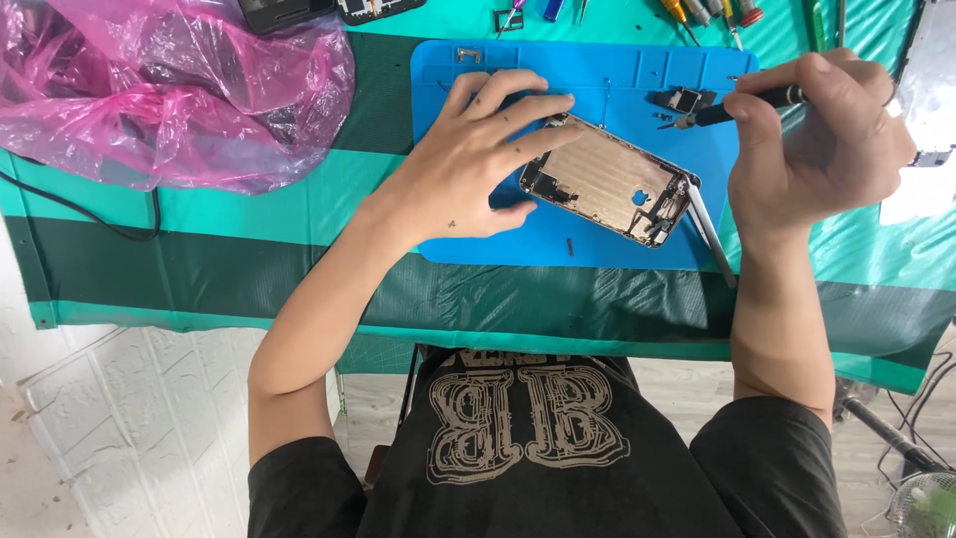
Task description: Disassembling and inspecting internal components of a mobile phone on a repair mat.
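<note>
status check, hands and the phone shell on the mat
Left hand steadying phone shell on blue mat. Right hand gripping screwdriver, tip off the shell. Loose small part beside the tip.

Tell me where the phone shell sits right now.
Head view: the phone shell lies on the blue mat, mid-table, steadied by the left hand, tweezers along its right end.
</note>
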